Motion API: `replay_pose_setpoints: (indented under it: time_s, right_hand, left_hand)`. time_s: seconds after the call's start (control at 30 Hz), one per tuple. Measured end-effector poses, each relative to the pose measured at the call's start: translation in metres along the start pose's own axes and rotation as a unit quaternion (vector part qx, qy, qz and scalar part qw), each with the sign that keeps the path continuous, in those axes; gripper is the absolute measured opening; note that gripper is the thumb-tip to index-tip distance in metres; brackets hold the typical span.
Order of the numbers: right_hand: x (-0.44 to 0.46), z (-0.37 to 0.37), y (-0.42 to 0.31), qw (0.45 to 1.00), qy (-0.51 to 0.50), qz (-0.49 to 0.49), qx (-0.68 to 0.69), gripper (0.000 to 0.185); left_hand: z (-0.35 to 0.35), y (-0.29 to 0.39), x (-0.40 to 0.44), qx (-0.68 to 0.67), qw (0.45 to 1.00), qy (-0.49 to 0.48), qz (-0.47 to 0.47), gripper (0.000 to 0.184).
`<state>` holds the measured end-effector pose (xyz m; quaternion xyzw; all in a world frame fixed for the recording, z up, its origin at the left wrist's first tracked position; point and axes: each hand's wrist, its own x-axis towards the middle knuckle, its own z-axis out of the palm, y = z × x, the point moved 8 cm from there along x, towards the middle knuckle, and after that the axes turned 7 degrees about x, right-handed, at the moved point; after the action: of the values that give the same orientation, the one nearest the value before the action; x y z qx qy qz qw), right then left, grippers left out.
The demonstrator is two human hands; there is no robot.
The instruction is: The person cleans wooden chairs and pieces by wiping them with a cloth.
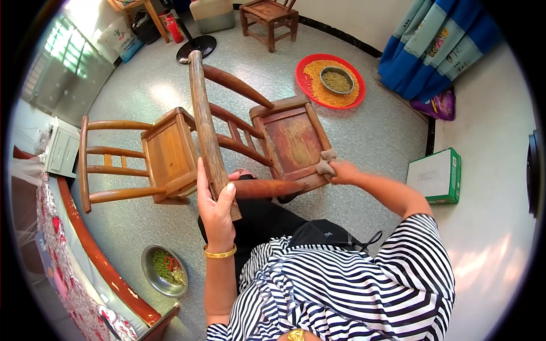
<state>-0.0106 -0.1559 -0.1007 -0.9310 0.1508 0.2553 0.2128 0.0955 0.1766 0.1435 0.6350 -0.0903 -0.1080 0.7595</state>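
A worn wooden chair point(293, 139) with a reddish, scuffed seat is tilted in front of me, its back toward the left. My left hand point(216, 213) grips the thick top rail of its back, thumb on the near side. My right hand point(340, 170) is closed on a greyish cloth point(326, 163), which touches the edge of the seat. Just left of the held chair is a lighter brown wooden chair point(170, 150), its back also pointing left.
A red tray point(300, 85) of yellow grains holds a metal bowl point(336, 80). Another metal bowl point(149, 273) with green pieces stands lower left, near a bed. A green box point(452, 176) is at right, a small chair point(268, 12) and round black base point(202, 46) at the back.
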Motion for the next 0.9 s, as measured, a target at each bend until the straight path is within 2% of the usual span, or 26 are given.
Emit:
replay_pose_setpoints:
  time_s: [0.03, 0.13, 0.17, 0.37, 0.5, 0.57, 0.6, 0.67, 0.73, 0.83, 0.9]
  right_hand:
    - [-0.015, -0.011, -0.018, 0.999, 0.009, 0.016, -0.041, 0.041]
    - [-0.011, 0.005, -0.031, 1.000, -0.012, 0.002, -0.027, 0.043]
    - [-0.005, 0.012, -0.042, 0.999, 0.003, -0.045, -0.023, 0.044]
    - [0.003, 0.027, -0.098, 0.994, -0.033, -0.100, -0.004, 0.040]
    - [-0.001, 0.023, -0.086, 0.993, -0.048, -0.112, -0.002, 0.038]
    - [-0.004, 0.021, -0.061, 0.988, -0.014, -0.107, -0.112, 0.039]
    - [-0.005, 0.022, -0.048, 0.988, -0.015, -0.107, -0.111, 0.039]
    - [-0.009, 0.009, -0.029, 0.992, 0.030, -0.048, -0.115, 0.039]
    - [-0.019, 0.003, -0.029, 0.992, 0.035, -0.035, -0.118, 0.040]
    - [-0.019, 0.008, -0.044, 0.994, -0.008, -0.012, -0.106, 0.042]
    - [-0.009, 0.025, -0.057, 0.997, -0.049, -0.044, -0.035, 0.046]
  left_hand:
    - [0.001, 0.001, 0.000, -0.001, 1.000, 0.000, 0.000, 0.068]
    - [0.004, 0.002, 0.000, -0.011, 1.000, -0.011, -0.010, 0.069]
    - [0.003, 0.002, 0.000, -0.009, 1.000, -0.008, -0.004, 0.069]
    - [0.006, 0.007, -0.001, -0.018, 1.000, -0.019, -0.003, 0.067]
    - [0.000, 0.000, 0.000, -0.010, 1.000, -0.010, 0.006, 0.067]
    - [0.001, 0.001, 0.001, -0.009, 1.000, -0.008, 0.007, 0.066]
    - [0.001, 0.001, 0.001, -0.007, 1.000, -0.008, 0.009, 0.066]
    - [0.001, 0.001, 0.001, -0.003, 1.000, -0.008, 0.010, 0.066]
    - [0.000, 0.000, 0.002, 0.000, 1.000, -0.007, 0.011, 0.066]
    - [0.000, -0.002, 0.003, -0.028, 1.000, -0.011, 0.005, 0.070]
    - [-0.001, -0.003, 0.003, -0.030, 0.999, -0.007, 0.009, 0.070]
